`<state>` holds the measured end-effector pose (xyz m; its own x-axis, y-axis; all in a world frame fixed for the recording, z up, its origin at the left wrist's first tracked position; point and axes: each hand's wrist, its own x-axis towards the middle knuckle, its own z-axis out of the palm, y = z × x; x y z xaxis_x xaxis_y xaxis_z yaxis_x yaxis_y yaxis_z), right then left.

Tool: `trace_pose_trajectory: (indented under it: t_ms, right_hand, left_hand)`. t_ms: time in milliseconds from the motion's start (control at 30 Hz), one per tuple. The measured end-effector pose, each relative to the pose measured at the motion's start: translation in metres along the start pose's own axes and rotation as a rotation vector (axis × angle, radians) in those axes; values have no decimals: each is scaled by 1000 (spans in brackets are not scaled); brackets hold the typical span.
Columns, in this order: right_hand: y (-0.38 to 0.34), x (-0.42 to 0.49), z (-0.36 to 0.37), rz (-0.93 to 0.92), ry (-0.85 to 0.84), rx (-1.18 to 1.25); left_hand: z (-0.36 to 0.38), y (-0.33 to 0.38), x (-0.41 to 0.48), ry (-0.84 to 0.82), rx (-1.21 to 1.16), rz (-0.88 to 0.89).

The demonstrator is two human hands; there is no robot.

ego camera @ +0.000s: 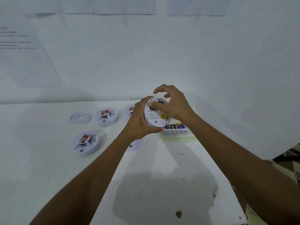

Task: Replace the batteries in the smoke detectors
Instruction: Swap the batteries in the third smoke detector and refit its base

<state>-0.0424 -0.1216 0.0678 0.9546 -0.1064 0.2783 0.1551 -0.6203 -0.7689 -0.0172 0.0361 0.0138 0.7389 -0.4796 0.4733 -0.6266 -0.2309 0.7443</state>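
My left hand (138, 119) grips a round white smoke detector (155, 116) by its rim, held above the table with its labelled back turned toward me. My right hand (172, 103) lies over the detector's back, thumb pressed on the upper part, fingers curled above it. A yellow piece shows in the detector's back. Just behind and below it sits a clear plastic box (177, 133) holding several batteries (176, 126).
On the white table (48, 168) lie other smoke detectors, face up with red stickers: one at front left (86, 142), one further back (106, 116), one partly hidden behind my left hand (129, 111), another under my left wrist (134, 146). A loose mounting plate (80, 117) lies far left. The table's right edge drops off.
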Motion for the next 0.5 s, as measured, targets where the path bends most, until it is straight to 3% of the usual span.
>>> trace_pose_trajectory:
  t_ms: [67,133,300,400,500]
  right_hand:
    - [-4,-2,-4,179,-88,168]
    - [-5,-3,-5,236,-124,234]
    - [-3,-7,-5,227,-87,358]
    - [3,-14,-4,171,-70,291]
    - [8,-26,-4,129,-134,318]
  left_hand:
    - [-1,1,-3,-14,2,2]
    - [-1,4,-5,-22,18,2]
    - [-5,8,-8,-44,-24,6]
    - [-11,8,-10,-93,-43,6]
    - [-19,7,-10,-86,-111,-14]
